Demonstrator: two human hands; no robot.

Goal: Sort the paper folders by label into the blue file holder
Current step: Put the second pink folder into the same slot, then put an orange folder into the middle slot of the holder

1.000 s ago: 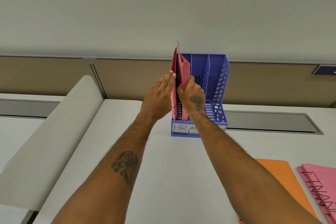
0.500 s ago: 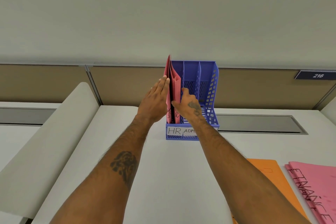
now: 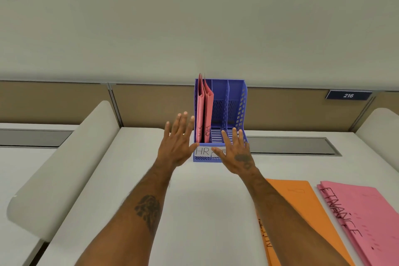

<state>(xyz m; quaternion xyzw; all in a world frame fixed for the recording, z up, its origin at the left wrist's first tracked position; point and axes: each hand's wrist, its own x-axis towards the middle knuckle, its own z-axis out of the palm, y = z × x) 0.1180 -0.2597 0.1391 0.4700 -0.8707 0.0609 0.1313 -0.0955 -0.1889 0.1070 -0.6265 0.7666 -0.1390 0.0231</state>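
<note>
Blue slotted plastic file holder [image 3: 236, 101] stands at my 12 o'clock on the white desk [image 3: 205, 201], with pink paper folders [image 3: 204, 112] upright in its leftmost slot above the HR label. My left hand [image 3: 177, 141] and right hand [image 3: 235, 155] hover before it, fingers spread, holding nothing. At 4 o'clock lie a flat orange paper folder [image 3: 302, 201] and a pink folder marked FINANCE [image 3: 364, 214].

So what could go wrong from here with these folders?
The pink folders stand loose in the HR slot of the blue file holder, so they might slump or fan open. The FINANCE folders on the desk are pink too, so sorting by colour would likely misfile them. The right hand hides part of the middle label, inviting a misread.
</note>
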